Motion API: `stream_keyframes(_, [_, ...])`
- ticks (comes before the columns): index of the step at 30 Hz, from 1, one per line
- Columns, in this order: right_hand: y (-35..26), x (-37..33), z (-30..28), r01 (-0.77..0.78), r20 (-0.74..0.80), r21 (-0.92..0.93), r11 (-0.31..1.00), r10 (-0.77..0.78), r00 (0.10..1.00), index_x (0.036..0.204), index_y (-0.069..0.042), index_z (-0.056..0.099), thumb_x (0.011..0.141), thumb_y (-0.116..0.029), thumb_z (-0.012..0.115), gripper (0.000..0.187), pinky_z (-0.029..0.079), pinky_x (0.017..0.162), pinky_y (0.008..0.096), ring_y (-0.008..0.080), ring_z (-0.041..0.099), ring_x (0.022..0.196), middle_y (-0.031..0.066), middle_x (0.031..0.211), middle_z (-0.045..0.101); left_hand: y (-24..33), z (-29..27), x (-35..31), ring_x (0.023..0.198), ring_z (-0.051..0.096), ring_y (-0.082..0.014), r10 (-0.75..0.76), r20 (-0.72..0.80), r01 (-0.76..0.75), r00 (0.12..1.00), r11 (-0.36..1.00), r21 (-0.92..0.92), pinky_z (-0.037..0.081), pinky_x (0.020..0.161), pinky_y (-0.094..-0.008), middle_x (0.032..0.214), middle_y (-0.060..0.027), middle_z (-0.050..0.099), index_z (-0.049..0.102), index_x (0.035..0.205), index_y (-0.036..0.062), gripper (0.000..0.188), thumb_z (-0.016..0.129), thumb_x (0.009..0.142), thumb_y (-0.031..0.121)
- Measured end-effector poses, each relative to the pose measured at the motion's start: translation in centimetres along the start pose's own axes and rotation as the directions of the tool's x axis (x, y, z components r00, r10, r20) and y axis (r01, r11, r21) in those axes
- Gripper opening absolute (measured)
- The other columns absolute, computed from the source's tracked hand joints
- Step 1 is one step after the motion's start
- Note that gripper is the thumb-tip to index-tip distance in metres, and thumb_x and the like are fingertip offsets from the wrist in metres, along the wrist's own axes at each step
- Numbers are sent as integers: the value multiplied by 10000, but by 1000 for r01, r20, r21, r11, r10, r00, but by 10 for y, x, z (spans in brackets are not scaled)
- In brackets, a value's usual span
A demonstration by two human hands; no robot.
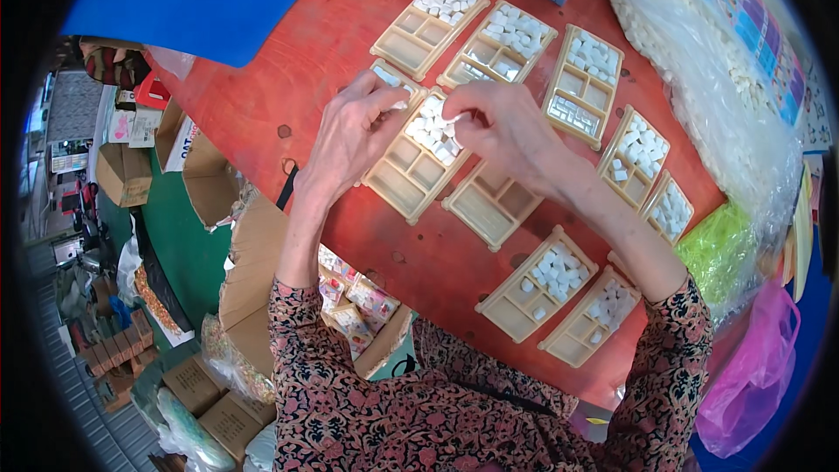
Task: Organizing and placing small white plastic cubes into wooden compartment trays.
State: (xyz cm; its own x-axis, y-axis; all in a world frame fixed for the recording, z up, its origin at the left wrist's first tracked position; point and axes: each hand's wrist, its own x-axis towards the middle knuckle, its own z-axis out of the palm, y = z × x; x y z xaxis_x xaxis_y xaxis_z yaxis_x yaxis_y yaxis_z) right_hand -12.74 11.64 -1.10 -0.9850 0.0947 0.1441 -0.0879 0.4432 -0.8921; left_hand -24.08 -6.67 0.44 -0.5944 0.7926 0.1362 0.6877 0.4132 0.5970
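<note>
My left hand (350, 133) is pinched over the left edge of a cream compartment tray (404, 197), with a small white block (400, 105) at its fingertips. Across from it my right hand (509, 127) is closed too, thumb and finger together on another white block (455, 117). Loose white blocks (433, 133) heap in the far, larger compartment of that tray; its nearer compartments look bare. Partly under my left hand is a second tray (391, 75) with white blocks. Below my right forearm lies a tray (491, 205), its far end hidden by my hand.
Several similar trays (584, 86) with white blocks spread over the red table (306, 52). A large clear bag of white pieces (690, 44) lies at the right, beside green shredded filler (721, 249) and a pink plastic bag (753, 376). Cardboard boxes (253, 284) stand at the left.
</note>
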Motion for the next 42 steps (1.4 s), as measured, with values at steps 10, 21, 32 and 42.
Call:
stream_keyframes(10, [4, -3, -21, -89, 75, 4, 996, 88, 993, 845, 57, 593, 826, -32, 567, 94, 421, 601, 299, 108, 476, 659, 51, 704, 554, -3, 1, -2, 734, 595, -319, 21, -94, -13, 995, 996, 87, 458, 639, -395, 867, -144, 581, 617, 882, -21, 93, 632, 794, 7])
stream_keyframes(21, [5, -2, -5, 93, 9, -226, 970, -93, 996, 838, 3, 623, 756, -47, 692, 118, 478, 645, 389, 316, 619, 730, 155, 784, 611, 21, 10, -1, 708, 580, -307, 84, 0, -84, 996, 995, -63, 444, 620, -377, 832, -133, 585, 608, 908, -31, 102, 617, 807, -20])
stream_keyframes(32, [9, 7, 0, 165, -8, -367, 916, -180, 984, 760, 20, 584, 756, -75, 685, 138, 467, 628, 415, 345, 606, 726, 162, 772, 607, 24, 13, -2, 696, 560, -317, 53, 48, -50, 997, 997, -65, 427, 622, -400, 796, -141, 556, 613, 899, -14, 132, 630, 770, -35])
stream_keyframes(42, [-2, -1, -23, -99, 50, -2, 995, 99, 994, 830, 27, 601, 770, -35, 614, 88, 414, 552, 309, 120, 508, 600, 66, 656, 560, 18, 10, -7, 619, 471, -95, -77, -47, 57, 996, 938, -342, 379, 546, -271, 767, -38, 552, 621, 916, -6, 152, 608, 772, -52])
